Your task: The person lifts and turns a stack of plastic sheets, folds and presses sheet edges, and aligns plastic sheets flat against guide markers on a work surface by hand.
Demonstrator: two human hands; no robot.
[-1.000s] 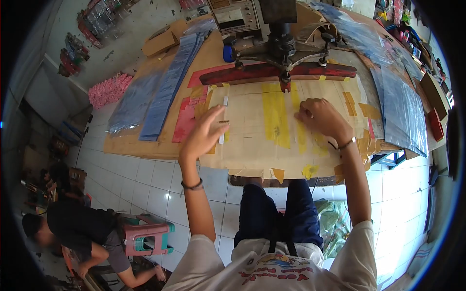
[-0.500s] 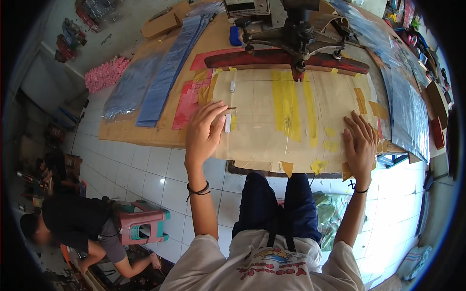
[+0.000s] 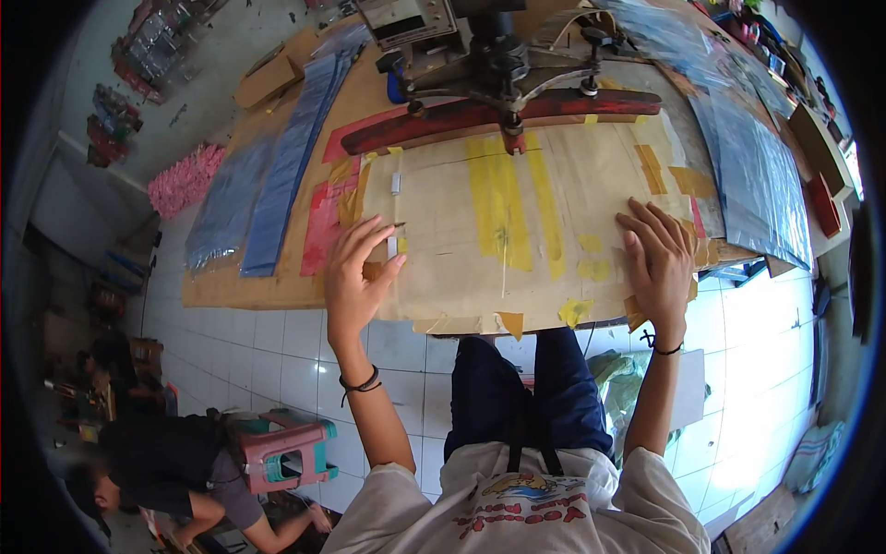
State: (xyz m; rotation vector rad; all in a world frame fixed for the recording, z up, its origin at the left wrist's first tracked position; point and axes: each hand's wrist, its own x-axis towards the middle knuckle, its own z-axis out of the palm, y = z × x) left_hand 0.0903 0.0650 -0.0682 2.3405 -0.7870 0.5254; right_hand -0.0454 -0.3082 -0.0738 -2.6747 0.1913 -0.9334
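My left hand (image 3: 358, 282) lies on the left edge of a tan, paper-covered board (image 3: 434, 282), thumb apart from the fingers. Close to its fingertips are a small white strip (image 3: 391, 246) and a thin dark bit on the surface. My right hand (image 3: 659, 268) rests with spread fingers at the board's right edge, near some brown tape (image 3: 650, 169). Neither hand holds anything that I can see. Yellow tape (image 3: 501, 208) runs down the middle of the board. Behind it stands a dark metal frame (image 3: 506, 69) with a long red bar (image 3: 415, 135) along the board's far edge.
Blue plastic sheets (image 3: 291, 175) lie left on the wooden table (image 3: 208, 292), and clear plastic sheets (image 3: 757, 180) lie right. A metered box (image 3: 401, 18) stands at the back. At lower left, a person in black (image 3: 161, 452) bends beside a pink-and-green stool (image 3: 288, 452).
The view has shifted and tilted, so the table and frame appear farther left. Both hands stay on the board's edges, and my left thumb sits a little farther from the fingers.
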